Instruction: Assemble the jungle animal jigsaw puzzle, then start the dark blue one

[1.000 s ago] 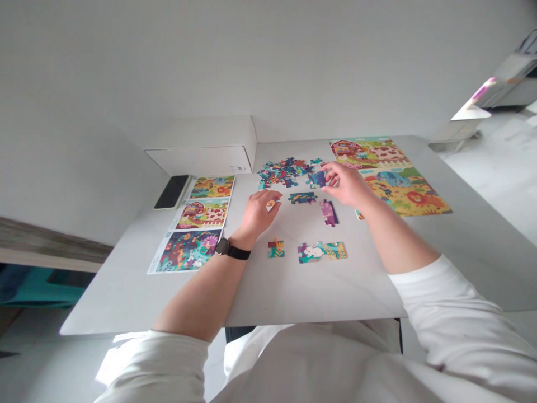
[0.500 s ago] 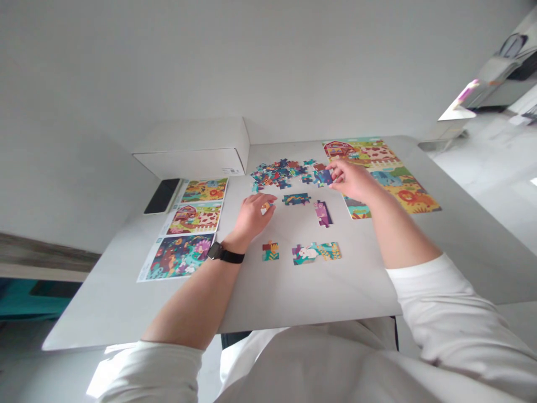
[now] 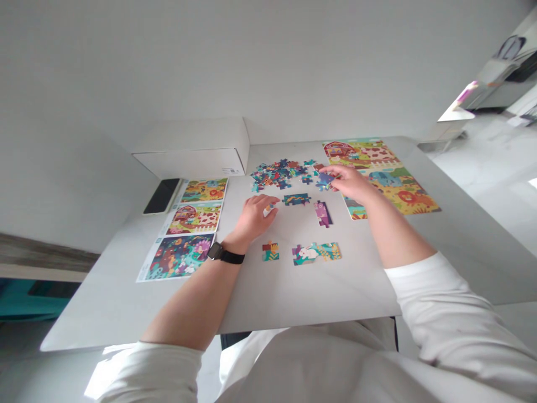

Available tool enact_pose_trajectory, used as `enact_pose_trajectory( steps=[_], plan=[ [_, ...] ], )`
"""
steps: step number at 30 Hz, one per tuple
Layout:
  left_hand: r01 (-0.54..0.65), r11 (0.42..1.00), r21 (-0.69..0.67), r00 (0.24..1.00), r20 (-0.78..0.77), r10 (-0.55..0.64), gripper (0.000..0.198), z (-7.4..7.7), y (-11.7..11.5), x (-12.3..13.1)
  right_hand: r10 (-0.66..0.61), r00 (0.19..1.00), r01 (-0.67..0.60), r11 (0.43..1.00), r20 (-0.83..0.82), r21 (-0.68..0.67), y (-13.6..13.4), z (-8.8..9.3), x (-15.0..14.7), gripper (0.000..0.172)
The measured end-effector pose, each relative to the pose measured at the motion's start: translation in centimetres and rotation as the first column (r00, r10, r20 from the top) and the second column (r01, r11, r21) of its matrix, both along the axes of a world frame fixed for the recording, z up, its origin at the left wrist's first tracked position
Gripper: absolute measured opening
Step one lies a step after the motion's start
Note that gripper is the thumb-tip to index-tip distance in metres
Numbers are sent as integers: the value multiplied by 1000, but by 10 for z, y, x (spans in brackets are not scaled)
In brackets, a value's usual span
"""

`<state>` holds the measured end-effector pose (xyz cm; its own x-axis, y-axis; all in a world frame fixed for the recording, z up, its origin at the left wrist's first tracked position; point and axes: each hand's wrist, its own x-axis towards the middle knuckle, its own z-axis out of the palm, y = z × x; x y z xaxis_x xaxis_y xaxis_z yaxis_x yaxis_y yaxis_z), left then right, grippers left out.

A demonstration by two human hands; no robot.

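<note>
Pale wall (image 3: 293,67) rises behind the white table (image 3: 310,296), where a white box (image 3: 188,162) stands beyond the printed sheet (image 3: 196,218). Under the curled left hand (image 3: 253,216), a small piece (image 3: 268,207) is mostly hidden (I cannot tell if it is gripped). The right hand (image 3: 350,182) pinches a blue puzzle piece (image 3: 325,179), partly covered, near the loose pile (image 3: 277,173), and blocks some of the lion picture (image 3: 405,193)

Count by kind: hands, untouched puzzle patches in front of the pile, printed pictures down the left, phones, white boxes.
Hands: 2 (left hand, right hand)
Puzzle patches: 4 (teal strip, purple patch, rabbit patch, leaf patch)
Pictures: 3 (lion picture, barn picture, night picture)
Phone: 1
White box: 1
Total: 11
</note>
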<state>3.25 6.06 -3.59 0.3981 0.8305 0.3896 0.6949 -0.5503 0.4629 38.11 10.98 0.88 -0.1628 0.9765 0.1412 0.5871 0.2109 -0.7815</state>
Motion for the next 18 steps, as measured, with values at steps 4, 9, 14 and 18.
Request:
enact_pose_trajectory(
  steps=[4, 9, 14, 18],
  plan=[
    [10, 1000, -8, 1000, -16, -11, 27, 1, 0, 1, -33, 999, 33, 999, -35, 1, 3, -3, 2, 48],
    [24, 1000, -4, 999, -44, -24, 29, -1, 0, 2, -76, 996, 75, 997, -41, -11, 9, -12, 3, 39],
    [41, 999, -2, 997, -63, -41, 32, -5, 0, 5, -71, 997, 71, 997, 19, 4, 10, -26, -7, 26],
    [46, 999, 0, 996, -77, -45, 34, -7, 0, 6, -93, 991, 93, 996, 93, -6, 8, -35, -17, 25]
  ],
)
